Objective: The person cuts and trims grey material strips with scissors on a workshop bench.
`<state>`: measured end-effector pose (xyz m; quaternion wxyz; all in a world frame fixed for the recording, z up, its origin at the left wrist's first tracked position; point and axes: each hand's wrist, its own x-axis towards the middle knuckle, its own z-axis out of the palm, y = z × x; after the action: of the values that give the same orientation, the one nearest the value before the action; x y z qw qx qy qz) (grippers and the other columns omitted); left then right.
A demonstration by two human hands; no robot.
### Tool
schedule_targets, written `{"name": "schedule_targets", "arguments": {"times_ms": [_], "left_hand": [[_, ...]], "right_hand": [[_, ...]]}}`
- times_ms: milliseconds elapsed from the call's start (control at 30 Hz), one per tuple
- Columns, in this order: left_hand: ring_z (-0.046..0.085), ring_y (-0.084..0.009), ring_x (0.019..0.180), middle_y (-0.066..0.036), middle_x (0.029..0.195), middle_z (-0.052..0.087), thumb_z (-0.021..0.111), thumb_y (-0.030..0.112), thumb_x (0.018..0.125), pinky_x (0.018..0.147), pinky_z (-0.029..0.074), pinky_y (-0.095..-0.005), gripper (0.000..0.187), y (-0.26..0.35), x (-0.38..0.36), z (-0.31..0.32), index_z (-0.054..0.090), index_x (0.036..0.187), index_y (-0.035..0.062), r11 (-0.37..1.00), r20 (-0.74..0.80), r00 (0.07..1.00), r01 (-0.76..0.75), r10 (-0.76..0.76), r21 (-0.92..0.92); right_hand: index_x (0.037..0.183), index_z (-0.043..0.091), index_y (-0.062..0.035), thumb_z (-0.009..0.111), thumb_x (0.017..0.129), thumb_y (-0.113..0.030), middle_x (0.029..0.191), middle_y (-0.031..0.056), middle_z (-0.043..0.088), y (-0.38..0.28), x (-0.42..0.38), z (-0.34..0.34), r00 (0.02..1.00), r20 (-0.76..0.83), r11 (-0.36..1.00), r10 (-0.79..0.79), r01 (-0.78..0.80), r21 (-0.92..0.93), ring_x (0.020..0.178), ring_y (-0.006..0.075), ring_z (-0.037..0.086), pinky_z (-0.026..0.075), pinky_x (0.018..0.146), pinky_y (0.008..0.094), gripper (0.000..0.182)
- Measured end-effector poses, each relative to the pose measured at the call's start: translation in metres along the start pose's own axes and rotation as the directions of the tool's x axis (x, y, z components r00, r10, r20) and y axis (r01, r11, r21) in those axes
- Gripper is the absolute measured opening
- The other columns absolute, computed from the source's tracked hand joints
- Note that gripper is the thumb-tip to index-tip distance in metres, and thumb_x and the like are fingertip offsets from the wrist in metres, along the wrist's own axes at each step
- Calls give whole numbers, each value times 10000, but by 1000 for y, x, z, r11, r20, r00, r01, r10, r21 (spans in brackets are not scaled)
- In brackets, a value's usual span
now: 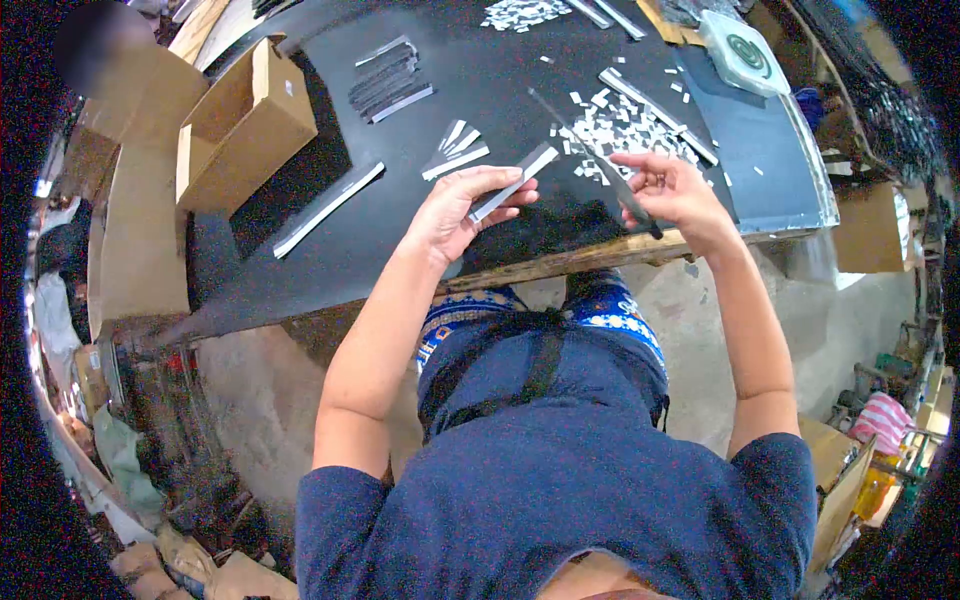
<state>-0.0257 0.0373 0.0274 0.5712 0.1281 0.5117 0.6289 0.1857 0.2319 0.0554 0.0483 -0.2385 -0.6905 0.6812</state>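
Note:
Between the thumb and fingers of my left hand (475, 208) is a narrow grey-and-white strip (515, 186), tilted up to the right. My right hand (678, 195) grips a long, thin knife-like blade (590, 150) with a dark lower end; its tip points up and left over the table. Just beyond that hand lies a scattered heap of small white pieces (630, 128). A small fan of white-edged strips (458, 150) rests beyond my left hand, and a longer white-edged strip (330, 210) lies to its left.
The black tabletop (400, 245) has a wooden front edge. An open cardboard box (250, 130) stands at left, near a row of dark strips (390, 82). Another white pile (525, 12) lies at the back. A clear plastic tub (745, 52) sits back right. A person is partly visible at upper left.

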Motion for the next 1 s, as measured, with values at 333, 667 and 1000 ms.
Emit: {"name": "schedule_targets", "arguments": {"times_ms": [333,667,1000], "left_hand": [[685,-174,888,-99,1002,700,642,202,880,723,551,-269,247,8,19,16,652,1051,24,993,46,999,-16,11,114],[689,-170,870,-97,974,709,654,199,865,727,544,-271,216,9,31,33,680,987,23,984,90,996,-22,6,175],[692,-186,846,-109,920,712,665,183,856,702,536,-277,196,8,35,41,682,945,9,973,109,994,-40,15,226]], "right_hand": [[1170,539,-14,734,821,-114,736,48,607,26,-70,43,954,-232,847,193,-43,529,551,141,604,492,502,268,412],[1142,493,1,803,765,-186,646,37,580,26,-77,51,963,-244,981,117,-74,180,455,97,539,397,381,226,522],[1046,550,-14,793,775,-258,649,22,570,16,-56,49,964,-205,984,172,-160,73,454,88,530,393,404,222,438]]}}
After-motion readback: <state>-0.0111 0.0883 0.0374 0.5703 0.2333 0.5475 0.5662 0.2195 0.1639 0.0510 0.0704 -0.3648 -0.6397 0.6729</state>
